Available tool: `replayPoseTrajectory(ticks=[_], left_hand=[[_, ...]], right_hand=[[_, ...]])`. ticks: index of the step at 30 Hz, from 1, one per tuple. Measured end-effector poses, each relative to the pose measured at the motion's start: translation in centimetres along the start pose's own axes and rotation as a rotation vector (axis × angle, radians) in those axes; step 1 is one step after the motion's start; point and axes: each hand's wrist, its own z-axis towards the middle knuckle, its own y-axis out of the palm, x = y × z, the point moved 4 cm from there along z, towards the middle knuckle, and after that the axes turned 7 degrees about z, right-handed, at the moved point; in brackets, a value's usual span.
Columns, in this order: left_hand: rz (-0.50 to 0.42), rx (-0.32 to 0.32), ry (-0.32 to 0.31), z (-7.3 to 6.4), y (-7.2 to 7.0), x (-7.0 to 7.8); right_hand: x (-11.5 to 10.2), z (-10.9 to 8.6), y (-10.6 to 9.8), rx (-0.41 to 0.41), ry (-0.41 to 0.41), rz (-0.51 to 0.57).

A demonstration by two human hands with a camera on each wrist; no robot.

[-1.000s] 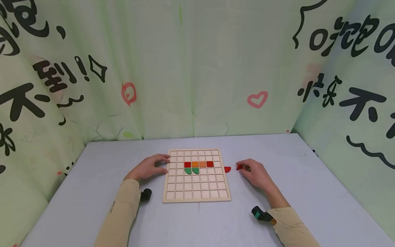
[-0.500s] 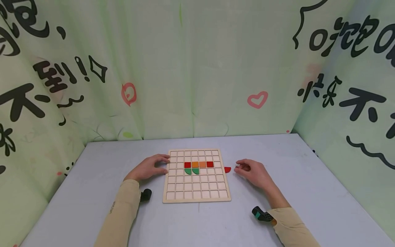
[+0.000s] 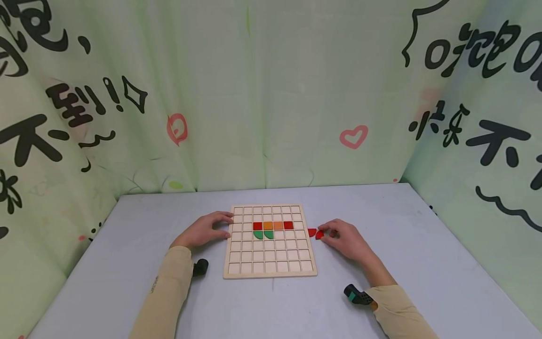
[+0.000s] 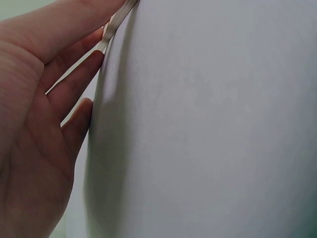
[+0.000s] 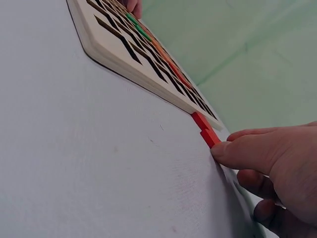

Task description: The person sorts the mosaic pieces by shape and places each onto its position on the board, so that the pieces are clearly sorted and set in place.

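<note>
A square wooden grid board (image 3: 269, 268) lies on the table in the head view, with red, orange and green pieces in some cells. My left hand (image 3: 207, 230) rests at its left edge, fingertips and thumb touching the rim, fingers fairly straight. Just off the right edge lies a red quarter-circle piece (image 3: 312, 232). Beside it, my right hand (image 3: 344, 238) pinches a second red quarter-circle piece (image 3: 319, 234) between thumb and fingers, low at the table. In the right wrist view the thumb (image 5: 230, 152) is on this piece (image 5: 210, 138), which appears to touch the other one.
Two green quarter-circle pieces (image 3: 268, 234) sit in cells below a row of red and orange squares (image 3: 278, 225). The white table (image 3: 296, 310) extends around the board. Printed curtains (image 3: 296, 94) hang behind and at both sides.
My right hand has moved left with its red quarter-circle piece, bringing it up to the other red piece by the board. The left hand stays at the board's edge.
</note>
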Motion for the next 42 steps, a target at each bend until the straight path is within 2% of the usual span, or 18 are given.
replayPoseTrajectory(ticks=[9, 13, 17, 22, 29, 42], left_hand=[[0.002, 0.0, 0.007, 0.01, -0.11, 0.05], [-0.002, -0.001, 0.018, -0.04, -0.14, 0.18], [-0.005, -0.002, 0.023, -0.01, -0.06, 0.1], [-0.005, -0.001, 0.019, 0.01, -0.04, 0.07], [-0.006, -0.003, 0.007, -0.09, -0.09, 0.09], [-0.004, 0.002, 0.017, -0.01, -0.07, 0.17]], right_hand=[[-0.13, 0.1, -0.09, 0.009, 0.013, -0.018], [-0.04, 0.12, -0.16, 0.043, 0.049, -0.013], [-0.1, 0.11, -0.25, 0.085, 0.04, 0.003], [-0.25, 0.11, -0.15, 0.032, 0.024, 0.014], [-0.16, -0.03, -0.16, -0.047, 0.069, -0.004], [-0.43, -0.09, -0.34, -0.051, 0.048, 0.001]])
